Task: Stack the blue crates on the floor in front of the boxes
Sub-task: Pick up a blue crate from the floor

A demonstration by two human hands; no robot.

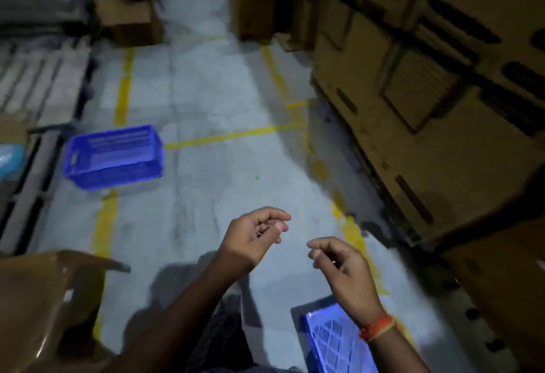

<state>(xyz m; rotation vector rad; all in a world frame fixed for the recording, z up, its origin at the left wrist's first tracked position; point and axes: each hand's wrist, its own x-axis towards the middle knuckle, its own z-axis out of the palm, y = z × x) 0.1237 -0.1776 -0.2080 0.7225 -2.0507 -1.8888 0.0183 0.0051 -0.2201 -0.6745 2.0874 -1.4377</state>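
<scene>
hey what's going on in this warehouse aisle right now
A person stands in an aisle between stacked cardboard boxes, both hands empty. The left hand and right hand hang in front with fingers loosely curled. One blue crate sits on the floor ahead to the left; another blue crate lies near the feet. Nothing is stacked yet.

- blue slatted crate ahead of me
- grey floor, yellow lines
- brown boxes
- orange band on my wrist
</scene>
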